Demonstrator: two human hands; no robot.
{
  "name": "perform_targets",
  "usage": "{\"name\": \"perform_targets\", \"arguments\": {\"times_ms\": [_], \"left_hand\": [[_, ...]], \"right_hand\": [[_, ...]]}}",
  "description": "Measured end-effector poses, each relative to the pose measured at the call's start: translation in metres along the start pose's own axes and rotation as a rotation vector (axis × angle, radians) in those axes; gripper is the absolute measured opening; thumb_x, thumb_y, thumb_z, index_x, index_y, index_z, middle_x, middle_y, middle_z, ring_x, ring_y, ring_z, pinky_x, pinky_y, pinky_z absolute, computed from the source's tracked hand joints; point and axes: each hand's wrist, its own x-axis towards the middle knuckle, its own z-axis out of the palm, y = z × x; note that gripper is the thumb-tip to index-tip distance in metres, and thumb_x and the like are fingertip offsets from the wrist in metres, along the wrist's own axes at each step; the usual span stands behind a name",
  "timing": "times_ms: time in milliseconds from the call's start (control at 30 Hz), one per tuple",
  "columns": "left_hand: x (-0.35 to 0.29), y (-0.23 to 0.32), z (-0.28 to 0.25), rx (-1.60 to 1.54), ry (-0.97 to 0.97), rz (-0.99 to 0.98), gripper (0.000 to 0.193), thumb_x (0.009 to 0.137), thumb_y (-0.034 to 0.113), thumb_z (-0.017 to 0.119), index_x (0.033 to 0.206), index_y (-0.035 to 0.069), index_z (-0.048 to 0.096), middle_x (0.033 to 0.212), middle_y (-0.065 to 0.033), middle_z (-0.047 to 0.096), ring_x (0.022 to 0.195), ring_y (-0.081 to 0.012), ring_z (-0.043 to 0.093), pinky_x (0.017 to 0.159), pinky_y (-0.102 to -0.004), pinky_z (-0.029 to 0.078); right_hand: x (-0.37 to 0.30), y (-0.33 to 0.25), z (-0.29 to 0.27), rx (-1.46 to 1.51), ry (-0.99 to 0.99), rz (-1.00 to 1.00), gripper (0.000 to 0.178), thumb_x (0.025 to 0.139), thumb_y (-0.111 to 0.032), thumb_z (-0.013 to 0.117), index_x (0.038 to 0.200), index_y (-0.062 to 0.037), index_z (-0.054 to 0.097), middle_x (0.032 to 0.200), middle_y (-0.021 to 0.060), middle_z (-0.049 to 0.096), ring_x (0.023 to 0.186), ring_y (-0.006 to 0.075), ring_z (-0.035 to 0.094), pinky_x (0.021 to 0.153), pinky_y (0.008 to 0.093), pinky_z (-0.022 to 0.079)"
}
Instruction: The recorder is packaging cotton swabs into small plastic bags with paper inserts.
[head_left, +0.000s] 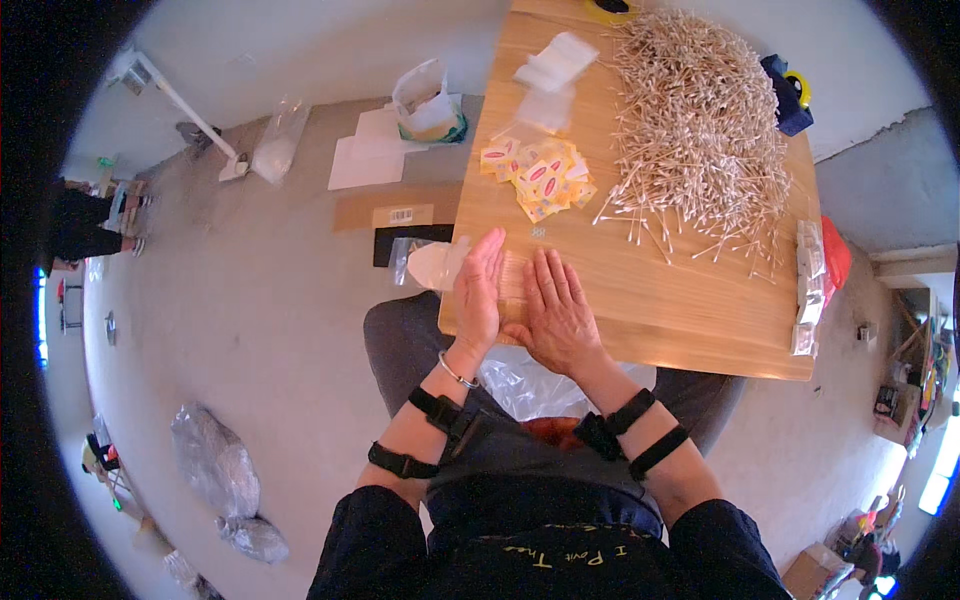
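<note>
At the table's near left corner, my left hand (478, 295) stands on its edge with its fingers straight and together. My right hand (560, 312) lies palm down beside it, fingers stretched out. A pale, finely striped patch (512, 275) shows between the hands; it looks like a row of thin sticks, but I cannot make it out fully. Beyond the hands lie several small yellow and white printed packets (548, 180). A large heap of cotton swabs (700, 130) covers the far right of the wooden table (660, 320), with loose swabs along its near edge.
White sheets or pouches (556, 62) lie at the far left. White boxes (808, 290) line the right edge. A dark blue holder with a yellow ring (790, 95) stands behind the heap. Clear plastic (425, 265) is left of my left hand; a filled bag (430, 105) stands farther off.
</note>
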Motion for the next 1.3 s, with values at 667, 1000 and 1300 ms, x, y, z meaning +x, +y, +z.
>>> {"name": "perform_targets", "arguments": {"times_ms": [667,1000,1300], "left_hand": [[-0.057,0.022,-0.014,1.44,-0.349,0.435,0.053,0.083,0.034,0.06,0.125,0.004,0.051,0.096,-0.0124,0.051,0.088,-0.0319,0.051,0.077,-0.0431,0.042],[-0.055,0.022,-0.011,1.532,-0.351,0.413,0.061,0.083,0.042,0.057,0.128,0.002,0.048,0.096,-0.0118,0.053,0.088,-0.0299,0.051,0.077,-0.0411,0.042],[-0.05,0.028,-0.004,1.587,-0.356,0.391,0.064,0.082,0.044,0.057,0.128,0.001,0.047,0.093,-0.0113,0.054,0.087,-0.0272,0.053,0.075,-0.0389,0.042]], "right_hand": [[-0.001,0.0,0.005,-0.07,0.005,-0.003,0.074,0.08,-0.034,0.049,0.137,0.0096,0.028,0.148,0.0246,0.022,0.14,0.0358,0.016,0.115,0.0437,0.011],[-0.001,0.0,0.006,-0.057,0.007,0.001,0.073,0.08,-0.033,0.049,0.137,0.0083,0.029,0.147,0.0242,0.022,0.14,0.0357,0.016,0.115,0.0441,0.01],[-0.001,0.0,0.006,-0.085,-0.001,0.005,0.071,0.081,-0.033,0.046,0.137,0.0072,0.031,0.148,0.0237,0.023,0.14,0.0352,0.016,0.115,0.0439,0.01]]}}
